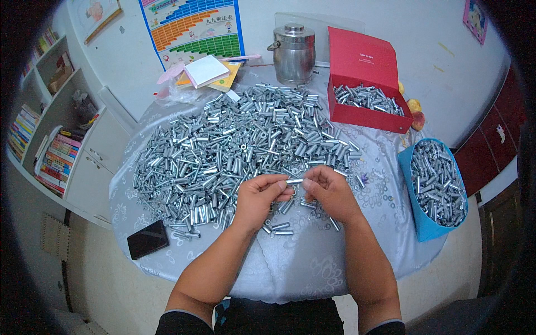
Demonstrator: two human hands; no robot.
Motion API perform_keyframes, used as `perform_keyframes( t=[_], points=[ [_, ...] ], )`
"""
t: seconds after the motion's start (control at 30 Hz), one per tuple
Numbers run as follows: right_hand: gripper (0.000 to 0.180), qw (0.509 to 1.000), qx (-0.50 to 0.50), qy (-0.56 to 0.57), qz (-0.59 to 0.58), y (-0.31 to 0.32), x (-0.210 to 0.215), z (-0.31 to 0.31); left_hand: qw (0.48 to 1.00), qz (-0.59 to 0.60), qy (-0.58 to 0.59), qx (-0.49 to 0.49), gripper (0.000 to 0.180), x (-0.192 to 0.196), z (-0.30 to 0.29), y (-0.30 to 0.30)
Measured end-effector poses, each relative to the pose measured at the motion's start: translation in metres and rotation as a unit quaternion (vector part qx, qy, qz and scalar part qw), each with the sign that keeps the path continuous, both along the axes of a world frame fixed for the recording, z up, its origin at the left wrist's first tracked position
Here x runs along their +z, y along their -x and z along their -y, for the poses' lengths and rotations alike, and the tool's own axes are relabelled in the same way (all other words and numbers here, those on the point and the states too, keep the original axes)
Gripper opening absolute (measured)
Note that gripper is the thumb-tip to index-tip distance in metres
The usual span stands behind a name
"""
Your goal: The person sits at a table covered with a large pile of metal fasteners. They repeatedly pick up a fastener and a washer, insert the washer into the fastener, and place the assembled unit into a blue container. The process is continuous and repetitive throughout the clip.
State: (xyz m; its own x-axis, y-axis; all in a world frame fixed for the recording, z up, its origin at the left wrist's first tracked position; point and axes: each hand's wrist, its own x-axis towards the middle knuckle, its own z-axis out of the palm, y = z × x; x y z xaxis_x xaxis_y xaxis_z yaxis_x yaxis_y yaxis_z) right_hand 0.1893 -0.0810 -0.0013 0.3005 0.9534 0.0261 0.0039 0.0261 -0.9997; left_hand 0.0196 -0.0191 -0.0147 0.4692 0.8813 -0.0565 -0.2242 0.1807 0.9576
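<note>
Frame centre: left hand and right hand both pinch one metal tube between fingertips (tube pile just above).

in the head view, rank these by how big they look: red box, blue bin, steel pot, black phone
1. Red box, counting its raised lid.
2. Blue bin; near the box in size and closer to the camera, so this order is unsure.
3. Steel pot.
4. Black phone, smallest.

Single head-worn fisheye, looking steeply down and forward at the round white-clothed bench, close range, rim edges bent.
</note>
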Motion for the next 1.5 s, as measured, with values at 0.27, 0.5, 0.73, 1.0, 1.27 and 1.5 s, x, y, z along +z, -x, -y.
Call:
perform_keyframes(
  t=[0.27, 0.5, 0.73, 1.0, 1.27, 1.5],
  points=[
    [0.032, 0.998, 0.028, -0.027, 0.039, -0.006, -0.008, -0.001, 1.000, 0.003, 0.003, 0.004, 0.020, 0.000, -0.001, 0.000],
    [0.019, 0.998, 0.051, 0.020, -0.001, -0.009, -0.003, 0.001, 1.000, 0.007, -0.001, 0.006, 0.020, -0.001, 0.000, 0.000],
    [0.017, 0.997, 0.070, 0.016, -0.015, -0.008, 0.001, 0.003, 1.000, 0.017, 0.002, 0.008, 0.020, 0.000, 0.001, 0.000],
    [0.016, 0.997, 0.062, 0.001, -0.054, -0.008, 0.002, 0.001, 0.998, 0.040, 0.030, 0.027, 0.020, 0.002, 0.000, -0.002],
    [0.019, 0.988, 0.028, 0.000, -0.149, -0.004, 0.002, 0.002, 0.999, 0.049, 0.002, 0.023, 0.020, -0.002, 0.001, -0.005],
    [0.020, 0.989, 0.064, 0.046, -0.122, -0.014, -0.011, 0.001, 0.993, -0.024, -0.110, 0.026, 0.019, 0.001, 0.011, -0.005]
  ],
)
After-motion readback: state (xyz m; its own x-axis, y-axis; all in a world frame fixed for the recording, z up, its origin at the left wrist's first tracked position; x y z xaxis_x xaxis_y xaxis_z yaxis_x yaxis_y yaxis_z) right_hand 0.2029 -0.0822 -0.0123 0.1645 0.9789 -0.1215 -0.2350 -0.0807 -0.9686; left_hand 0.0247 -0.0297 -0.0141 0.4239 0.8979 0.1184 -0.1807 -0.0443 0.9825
